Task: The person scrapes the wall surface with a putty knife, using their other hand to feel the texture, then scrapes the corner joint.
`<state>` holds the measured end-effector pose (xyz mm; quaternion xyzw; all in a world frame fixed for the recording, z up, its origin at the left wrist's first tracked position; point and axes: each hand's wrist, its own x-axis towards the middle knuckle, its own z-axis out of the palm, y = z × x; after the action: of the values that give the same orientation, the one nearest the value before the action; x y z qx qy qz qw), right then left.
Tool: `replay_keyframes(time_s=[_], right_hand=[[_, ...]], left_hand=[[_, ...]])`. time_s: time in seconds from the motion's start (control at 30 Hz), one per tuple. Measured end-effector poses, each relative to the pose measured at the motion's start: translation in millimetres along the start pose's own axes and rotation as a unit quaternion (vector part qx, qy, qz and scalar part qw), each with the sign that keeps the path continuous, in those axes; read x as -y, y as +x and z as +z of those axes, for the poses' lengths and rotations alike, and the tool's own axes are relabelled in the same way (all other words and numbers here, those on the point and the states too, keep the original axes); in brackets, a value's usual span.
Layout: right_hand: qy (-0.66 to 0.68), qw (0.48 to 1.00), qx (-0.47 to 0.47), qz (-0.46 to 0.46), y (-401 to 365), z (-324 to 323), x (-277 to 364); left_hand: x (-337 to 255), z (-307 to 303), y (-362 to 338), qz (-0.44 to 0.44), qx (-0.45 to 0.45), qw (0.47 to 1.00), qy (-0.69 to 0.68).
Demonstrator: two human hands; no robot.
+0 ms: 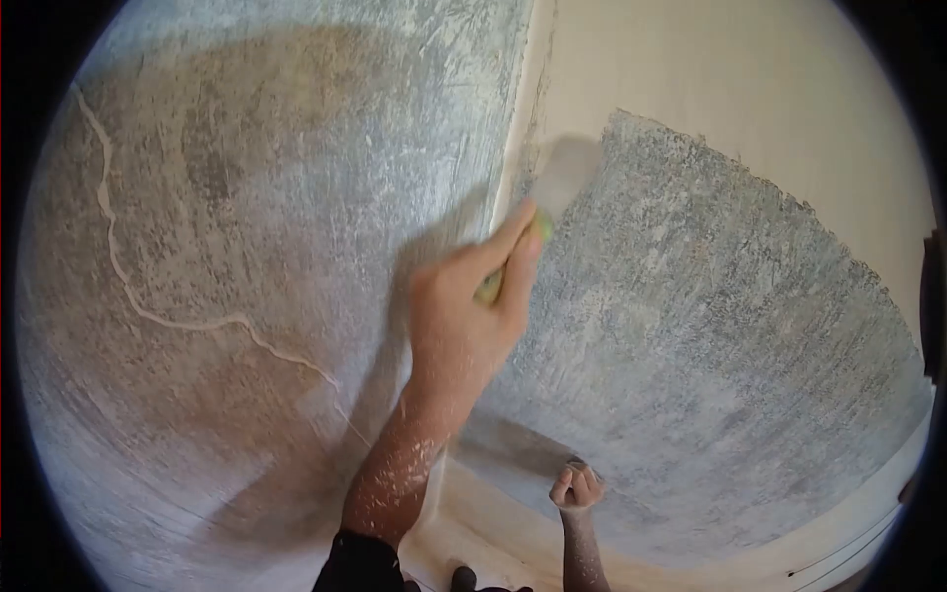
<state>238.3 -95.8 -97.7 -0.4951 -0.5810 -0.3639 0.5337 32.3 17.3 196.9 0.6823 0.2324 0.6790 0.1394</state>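
Note:
My left hand (464, 306) is closed around the yellow-green handle of a scraper (570, 180). Its pale, wide blade is blurred and lies at the wall near the inside corner. Pale flecks cover the left forearm below the wrist. Lower down, my right hand (578, 488) is a closed fist against the right wall (681, 345). A small dark bit (576, 462) shows at its fingertips, too small to name. The right wall is patchy grey, with a ragged border against a smooth cream area (750, 79) above.
The left wall (247, 227) is mottled grey, crossed by a wavy pale filled crack (123, 266). A pale strip (513, 128) runs down the corner between the walls. Something dark (930, 306) stands at the far right edge. Thin dark lines (838, 562) run at the lower right.

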Motion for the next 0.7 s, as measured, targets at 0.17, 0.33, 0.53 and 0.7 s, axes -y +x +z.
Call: replay_keyframes(time_s=[0.17,0.33,0.53,0.7], right_hand=[[0.015,1.000,-0.004,0.009,8.2,-4.1,0.9],[0.020,0.999,0.023,0.021,5.3,-3.8,3.1],[0.018,0.997,0.064,0.047,2.4,-13.2,4.0],[0.032,0.995,0.066,0.074,2.0,-14.2,4.0]], left_hand=[[3.4,-15.7,-13.2,-0.017,0.031,0.999,-0.006],[-16.2,-13.4,14.3,-0.018,0.025,1.000,-0.001],[13.3,-21.5,-47.7,-0.052,0.067,0.996,0.027],[3.1,4.7,10.9,0.058,-0.021,0.998,0.033]])
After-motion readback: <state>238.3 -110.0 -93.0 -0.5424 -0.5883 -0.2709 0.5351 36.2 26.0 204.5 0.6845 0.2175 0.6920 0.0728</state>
